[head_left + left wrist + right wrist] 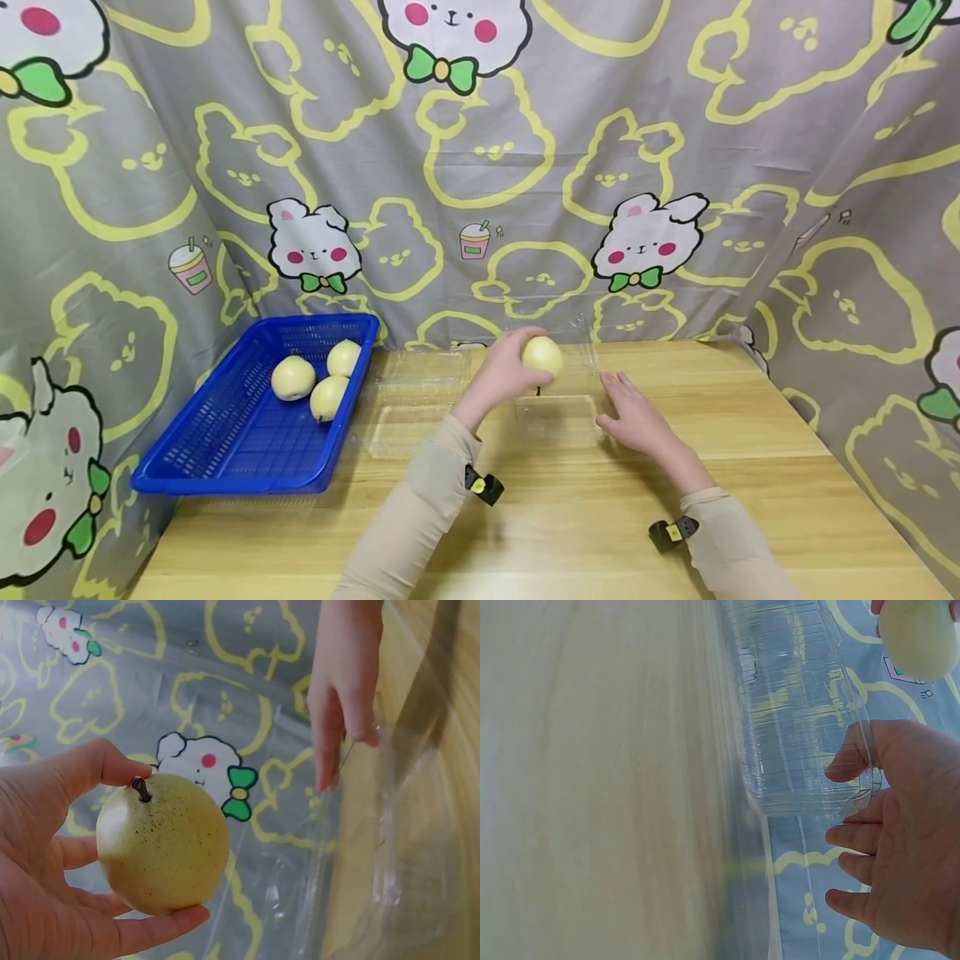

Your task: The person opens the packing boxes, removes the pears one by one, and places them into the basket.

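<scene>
My left hand (501, 377) grips a round pale-yellow pear (542, 357), held up above a clear plastic clamshell box (557, 417). In the left wrist view the pear (165, 844) shows its short brown stem, with the thumb on top and fingers curled underneath. My right hand (637, 419) is at the box's right end. Seen from the right wrist, its thumb and index finger pinch the edge of the clear box (795, 712), while the other fingers extend beside it. The box's lid stands raised at the back.
A blue plastic basket (225, 483) on the left holds three more pears (293, 378). Between basket and hands lies another clear plastic box (412, 427), opened out. The wooden table (600, 533) is bordered by a patterned grey curtain (517, 275) at the back and sides.
</scene>
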Demonstrator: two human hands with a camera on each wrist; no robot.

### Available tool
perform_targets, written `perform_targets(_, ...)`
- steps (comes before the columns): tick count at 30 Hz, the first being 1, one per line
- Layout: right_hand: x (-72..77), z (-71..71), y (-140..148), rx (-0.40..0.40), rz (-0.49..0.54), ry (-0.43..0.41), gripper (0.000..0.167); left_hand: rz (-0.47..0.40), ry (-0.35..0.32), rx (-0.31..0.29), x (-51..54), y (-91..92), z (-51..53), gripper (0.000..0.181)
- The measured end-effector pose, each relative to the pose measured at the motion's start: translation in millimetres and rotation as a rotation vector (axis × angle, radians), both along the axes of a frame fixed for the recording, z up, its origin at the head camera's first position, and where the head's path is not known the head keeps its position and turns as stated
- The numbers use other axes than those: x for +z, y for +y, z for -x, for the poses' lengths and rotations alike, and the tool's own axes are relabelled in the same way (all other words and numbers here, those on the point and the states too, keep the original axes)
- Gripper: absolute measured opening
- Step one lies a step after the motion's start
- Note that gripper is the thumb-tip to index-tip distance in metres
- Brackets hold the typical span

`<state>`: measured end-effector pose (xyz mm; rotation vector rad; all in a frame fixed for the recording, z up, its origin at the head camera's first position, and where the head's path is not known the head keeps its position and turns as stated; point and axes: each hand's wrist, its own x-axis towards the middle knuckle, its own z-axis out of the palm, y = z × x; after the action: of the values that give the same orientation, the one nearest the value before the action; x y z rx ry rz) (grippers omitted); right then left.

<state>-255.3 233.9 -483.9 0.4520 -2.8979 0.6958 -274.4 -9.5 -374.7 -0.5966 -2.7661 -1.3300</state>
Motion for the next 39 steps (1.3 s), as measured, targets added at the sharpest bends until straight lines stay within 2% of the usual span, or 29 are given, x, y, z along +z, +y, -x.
perform_targets(6,1.6,1.0,1.3,0.005,-0.003,0.002,0.076,0.02,0.037,0.013,9.6,-13.1,1.6,0.07)
perform_targets(16,1.6,1.2,1.2,0.005,0.0,0.005,0.076,0.038,0.056,0.051,25.5,-38.9,2.2,0.068)
perform_targets(24,1.2,0.2,1.8,0.005,-0.004,-0.016,0.076,0.07,0.057,0.107,42.4,-65.1,0.5,0.069)
perform_targets(29,0.5,-0.2,1.4,0.0,-0.003,-0.016,0.076,0.082,0.058,0.132,49.1,-82.4,2.4,0.068)
perform_targets(39,0.4,-0.8,-0.1,-0.003,0.004,-0.011,0.075,0.139,0.097,0.17,65.5,-116.7,4.5,0.067)
